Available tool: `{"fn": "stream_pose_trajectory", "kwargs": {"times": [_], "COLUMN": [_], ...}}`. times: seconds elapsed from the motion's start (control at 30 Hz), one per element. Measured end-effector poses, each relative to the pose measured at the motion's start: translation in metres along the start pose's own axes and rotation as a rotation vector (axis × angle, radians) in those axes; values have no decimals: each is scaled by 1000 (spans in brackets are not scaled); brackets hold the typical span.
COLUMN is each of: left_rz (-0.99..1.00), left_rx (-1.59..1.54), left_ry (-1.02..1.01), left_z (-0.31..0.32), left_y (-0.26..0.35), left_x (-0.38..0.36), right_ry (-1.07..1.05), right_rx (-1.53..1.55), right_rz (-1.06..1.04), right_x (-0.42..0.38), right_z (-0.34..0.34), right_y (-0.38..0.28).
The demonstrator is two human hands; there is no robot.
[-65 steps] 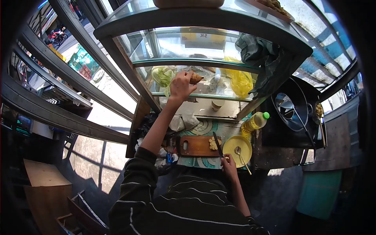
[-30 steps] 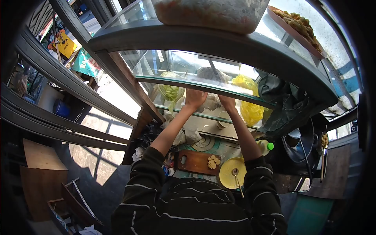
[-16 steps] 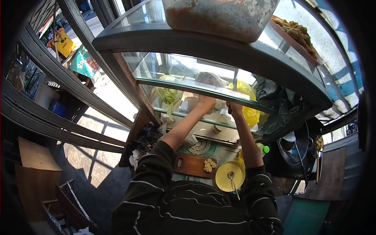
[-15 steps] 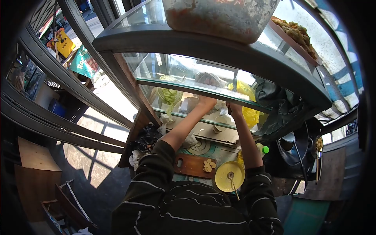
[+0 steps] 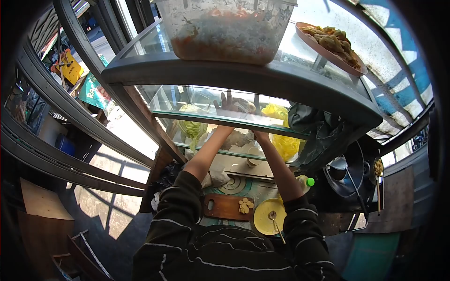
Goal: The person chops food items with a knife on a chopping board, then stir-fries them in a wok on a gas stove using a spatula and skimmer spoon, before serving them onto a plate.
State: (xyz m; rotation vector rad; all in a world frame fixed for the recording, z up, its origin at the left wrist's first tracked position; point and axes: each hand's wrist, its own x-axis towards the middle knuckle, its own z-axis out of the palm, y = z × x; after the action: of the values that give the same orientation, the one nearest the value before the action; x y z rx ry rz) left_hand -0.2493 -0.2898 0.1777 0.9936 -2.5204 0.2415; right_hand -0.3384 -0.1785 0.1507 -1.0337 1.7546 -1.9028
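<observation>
A person in a dark, white-lined top reaches both arms into a glass-fronted cabinet (image 5: 225, 72) at a roadside stall. At left, a pale green leafy vegetable (image 5: 191, 129) sits inside the cabinet, beside the left forearm; below it on the worktop lies a wooden cutting board (image 5: 221, 207), with pale round slices (image 5: 245, 205) at its right end. The left hand (image 5: 228, 107), seen through the glass, is raised with its fingers spread well apart, gripping nothing that shows. Just right of those fingers is a clear plastic-wrapped bundle (image 5: 245, 107), its contents blurred by reflections; whether hand and bundle touch cannot be told. A pale cup (image 5: 252, 162) stands nearer the worktop, between the forearms. The right hand (image 5: 261, 135) is partly hidden behind the shelf edge, below and to the right of the bundle; how far its fingers are closed, and on what, cannot be made out. A narrow dark strip shows behind the glass above it, too obscured to identify. Below the right forearm, a spoon (image 5: 273, 216) rests in a yellow plate (image 5: 265, 225). Farther right come a yellow plastic bag (image 5: 286, 148) inside the cabinet, a green-capped bottle (image 5: 305, 184) near the right forearm, and a dark wok (image 5: 355, 161).
</observation>
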Motion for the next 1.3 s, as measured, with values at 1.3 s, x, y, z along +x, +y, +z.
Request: {"fn": "stream_pose_trajectory", "kwargs": {"times": [1.3], "left_rz": [119], "left_rx": [-403], "left_ry": [371], "left_z": [27], "left_y": [-21], "left_x": [9], "right_ry": [29], "right_rx": [-763], "right_rz": [-379], "right_x": [20], "right_z": [-4], "right_y": [68]}}
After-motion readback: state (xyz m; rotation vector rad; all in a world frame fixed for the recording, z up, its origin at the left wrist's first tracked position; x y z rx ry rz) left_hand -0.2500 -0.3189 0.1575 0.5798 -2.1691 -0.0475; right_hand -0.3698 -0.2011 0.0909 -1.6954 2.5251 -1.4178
